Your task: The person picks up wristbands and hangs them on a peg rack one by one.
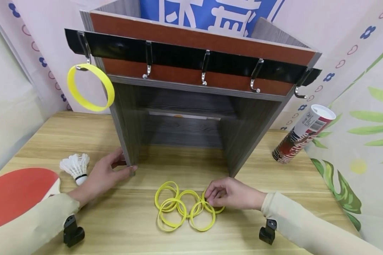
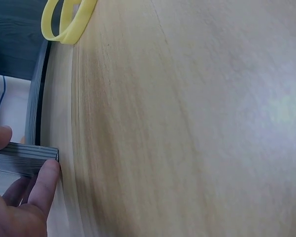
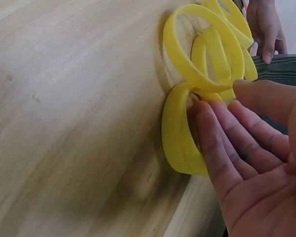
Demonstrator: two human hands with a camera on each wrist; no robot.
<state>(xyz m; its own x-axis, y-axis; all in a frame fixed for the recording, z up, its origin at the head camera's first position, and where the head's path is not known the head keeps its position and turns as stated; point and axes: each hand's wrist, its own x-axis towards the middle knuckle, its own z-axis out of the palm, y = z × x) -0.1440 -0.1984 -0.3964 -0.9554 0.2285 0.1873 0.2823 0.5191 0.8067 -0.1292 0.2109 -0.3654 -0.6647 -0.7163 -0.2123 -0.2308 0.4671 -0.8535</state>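
My left hand grips the front edge of the grey wooden stand's left side panel, thumb on one side and fingers on the other. My right hand is at the right end of a cluster of flat yellow rings lying overlapped on the table. In the right wrist view its fingertips reach into the opening of the nearest yellow ring. The thumb stays apart from the fingers, close to another ring. One more yellow ring hangs on the leftmost hook of the black hook rail.
The stand's remaining hooks carry nothing. A white shuttlecock and a red table-tennis bat lie left of my left arm. At the right, a tall printed tube stands on the wooden table, by a patterned cloth wall.
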